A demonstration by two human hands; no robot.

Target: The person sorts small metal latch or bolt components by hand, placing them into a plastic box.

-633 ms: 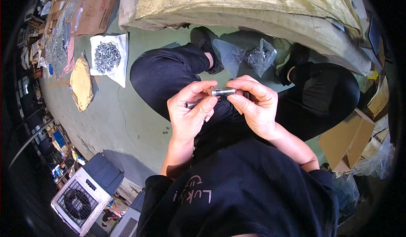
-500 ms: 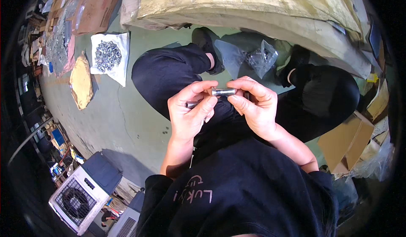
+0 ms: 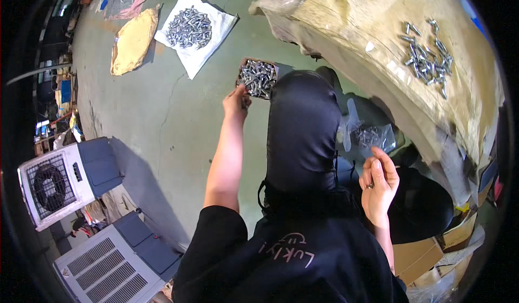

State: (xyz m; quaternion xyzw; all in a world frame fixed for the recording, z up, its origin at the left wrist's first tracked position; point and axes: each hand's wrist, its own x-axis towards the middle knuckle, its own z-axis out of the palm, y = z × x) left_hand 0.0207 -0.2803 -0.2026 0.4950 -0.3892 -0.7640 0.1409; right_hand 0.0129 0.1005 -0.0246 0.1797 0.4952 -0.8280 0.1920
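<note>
My left hand (image 3: 236, 104) reaches out to the near left corner of an open box (image 3: 238, 76) full of shiny metal bolts (image 3: 259, 77). Its fingers are bunched over the corner, and what they hold is hidden. On the right, my right hand (image 3: 379, 186) is raised above my leg, its lower fingers curled round a small metal piece (image 3: 370, 185) that shows only in part; the index finger points up. Beyond that hand, a clear plastic bag (image 3: 383, 137) with small metal parts lies on the floor between my legs.
A white sack (image 3: 197, 59) bears a heap of bolts (image 3: 189, 28), beside a yellowish flat piece (image 3: 133, 42). More bolts (image 3: 430, 59) lie on a covered surface (image 3: 346, 19) at the far right. Two boxy units, one with a fan (image 3: 51, 185), stand at left; cardboard (image 3: 419, 259) lies near right.
My hands, which held a metal bolt together in front of me, have parted. The left has gone out to the box and the right has moved right. The view has swung leftward.
</note>
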